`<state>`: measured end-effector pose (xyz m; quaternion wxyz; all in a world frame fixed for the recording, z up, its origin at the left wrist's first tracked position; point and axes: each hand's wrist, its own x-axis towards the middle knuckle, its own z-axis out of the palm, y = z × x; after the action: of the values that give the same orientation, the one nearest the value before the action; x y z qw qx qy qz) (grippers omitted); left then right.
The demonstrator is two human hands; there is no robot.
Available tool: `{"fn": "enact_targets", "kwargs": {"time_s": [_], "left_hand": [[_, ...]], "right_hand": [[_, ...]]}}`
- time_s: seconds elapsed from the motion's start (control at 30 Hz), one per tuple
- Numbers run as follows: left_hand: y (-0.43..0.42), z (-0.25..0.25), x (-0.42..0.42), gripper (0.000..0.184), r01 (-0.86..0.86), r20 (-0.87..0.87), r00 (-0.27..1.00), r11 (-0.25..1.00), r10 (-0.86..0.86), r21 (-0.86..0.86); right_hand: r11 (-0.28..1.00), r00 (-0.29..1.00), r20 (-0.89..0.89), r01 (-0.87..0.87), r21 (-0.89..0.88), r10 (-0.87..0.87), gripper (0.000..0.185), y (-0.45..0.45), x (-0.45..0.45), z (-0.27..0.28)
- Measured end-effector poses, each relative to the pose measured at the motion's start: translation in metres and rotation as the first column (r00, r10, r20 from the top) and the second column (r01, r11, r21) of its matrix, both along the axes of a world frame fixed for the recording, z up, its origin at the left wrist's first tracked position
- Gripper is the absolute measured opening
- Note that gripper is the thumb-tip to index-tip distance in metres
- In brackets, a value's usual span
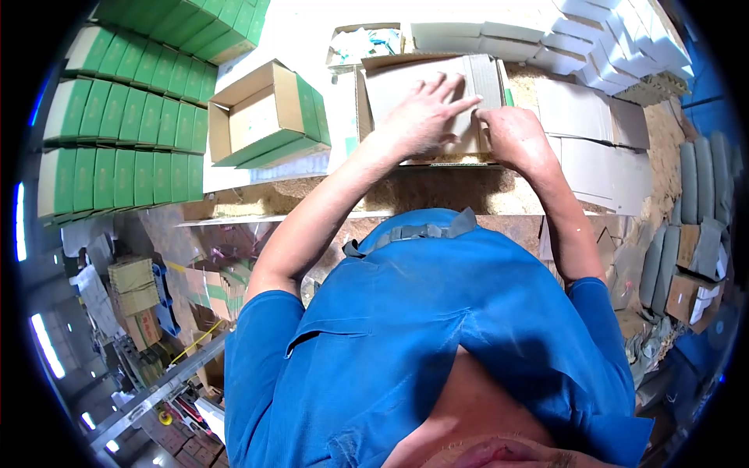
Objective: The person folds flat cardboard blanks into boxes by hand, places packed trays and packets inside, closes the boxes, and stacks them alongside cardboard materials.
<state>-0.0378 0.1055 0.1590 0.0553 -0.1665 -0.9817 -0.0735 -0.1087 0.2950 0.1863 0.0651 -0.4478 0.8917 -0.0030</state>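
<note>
In front of me on the bench stands an open cardboard box (361,109), with a flat piece of cardboard (390,82) lying in its top. My left hand (427,117) is spread over that cardboard, fingers apart and slightly blurred. At the right edge of the cardboard, my right hand (515,136) is closed, its fingers curled onto the edge; the fingertips are partly hidden. To the left sits another open carton (308,117), green outside and brown inside, tilted toward me.
Rows of green boxes (117,183) are stacked at the left. White boxes (515,39) line the back right. Flat cardboard sheets (577,171) lie right of the box. A small open box (364,44) holding plastic-wrapped pieces stands behind. The bench edge (312,217) runs close to my body.
</note>
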Motion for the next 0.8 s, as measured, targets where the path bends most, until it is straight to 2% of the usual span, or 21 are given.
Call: {"fn": "enact_targets", "kwargs": {"time_s": [0.03, 0.07, 0.1, 0.13, 0.17, 0.23, 0.3, 0.33, 0.37, 0.43, 0.47, 0.57, 0.6, 0.67, 0.7, 0.73, 0.77, 0.8], "left_hand": [[0.005, -0.005, -0.005, 0.083, 0.014, -0.037, 0.999, 1.0, -0.015, -0.026], [0.008, -0.008, -0.008, 0.082, 0.004, 0.005, 1.0, 1.0, -0.004, -0.021], [0.009, -0.02, -0.013, 0.081, -0.003, 0.067, 0.998, 1.0, 0.002, 0.009], [0.012, -0.019, -0.012, 0.081, 0.009, 0.11, 0.994, 0.998, -0.002, -0.064], [0.015, -0.018, -0.01, 0.082, 0.022, 0.154, 0.988, 0.991, -0.001, -0.136], [0.019, -0.011, -0.017, 0.08, 0.015, 0.186, 0.982, 0.988, 0.014, -0.155], [0.022, 0.006, -0.037, 0.079, -0.152, 0.42, 0.899, 0.988, 0.126, 0.028], [0.021, -0.005, -0.046, 0.079, -0.115, 0.322, 0.942, 0.993, 0.098, 0.033], [0.022, -0.01, -0.048, 0.078, 0.024, 0.126, 0.992, 0.998, -0.016, -0.064], [0.033, -0.018, -0.054, 0.076, 0.055, 0.32, 0.947, 0.996, -0.029, -0.073], [0.034, -0.021, -0.052, 0.074, 0.041, 0.257, 0.966, 0.996, -0.02, -0.076], [0.031, -0.017, -0.062, 0.073, 0.039, 0.294, 0.955, 0.999, -0.027, -0.034], [0.032, -0.017, -0.058, 0.071, 0.026, 0.256, 0.967, 0.999, -0.013, -0.046], [0.026, -0.016, -0.056, 0.06, 0.055, 0.292, 0.955, 0.998, -0.043, -0.034], [0.018, -0.016, -0.053, 0.055, 0.09, 0.322, 0.944, 0.996, -0.08, -0.019], [0.01, 0.0, -0.032, 0.047, 0.082, 0.117, 0.989, 0.995, -0.089, 0.064], [0.005, 0.022, -0.011, 0.045, 0.033, -0.118, 0.993, 0.985, -0.013, 0.168], [-0.006, 0.042, 0.007, 0.045, -0.101, -0.214, 0.966, 0.975, 0.143, 0.197]], "right_hand": [[1.0, 1.0, -0.001, -0.001, -0.008, 0.001, 0.029, 0.004, -0.001, 0.0], [0.978, 0.99, 0.123, 0.097, -0.184, -0.075, 0.032, 0.013, -0.001, 0.001], [0.917, 0.958, 0.257, 0.211, -0.339, -0.125, 0.035, 0.023, -0.003, 0.001], [0.84, 0.869, 0.479, 0.348, -0.416, -0.123, 0.034, 0.035, -0.007, 0.0], [0.712, 0.776, 0.627, 0.479, -0.513, -0.071, 0.032, 0.049, -0.008, -0.01], [0.526, 0.615, 0.785, 0.692, -0.494, -0.072, 0.028, 0.082, -0.008, -0.019], [0.26, 0.495, 0.869, 0.84, -0.476, -0.008, 0.027, 0.108, -0.009, -0.044], [0.138, 0.429, 0.901, 0.89, -0.434, 0.061, 0.027, 0.115, -0.009, -0.057], [0.081, 0.404, 0.912, 0.909, -0.409, 0.064, 0.026, 0.12, -0.011, -0.073], [0.03, 0.365, 0.928, 0.929, -0.368, 0.073, 0.025, 0.116, -0.01, -0.093], [0.036, 0.348, 0.932, 0.935, -0.353, 0.102, 0.024, 0.11, -0.008, -0.097], [0.14, 0.361, 0.919, 0.913, -0.383, 0.156, 0.026, 0.096, -0.009, -0.102], [0.149, 0.359, 0.918, 0.911, -0.383, 0.168, 0.026, 0.091, -0.009, -0.101], [0.131, 0.394, 0.905, 0.9, -0.415, 0.157, 0.031, 0.078, -0.009, -0.086], [0.175, 0.387, 0.902, 0.891, -0.419, 0.193, 0.038, 0.08, -0.015, -0.094], [0.188, 0.414, 0.886, 0.872, -0.451, 0.208, 0.041, 0.077, -0.016, -0.095], [0.198, 0.441, 0.87, 0.853, -0.483, 0.222, 0.044, 0.073, -0.016, -0.096], [0.242, 0.402, 0.885, 0.858, -0.453, 0.234, 0.052, 0.072, -0.016, -0.103]]}}
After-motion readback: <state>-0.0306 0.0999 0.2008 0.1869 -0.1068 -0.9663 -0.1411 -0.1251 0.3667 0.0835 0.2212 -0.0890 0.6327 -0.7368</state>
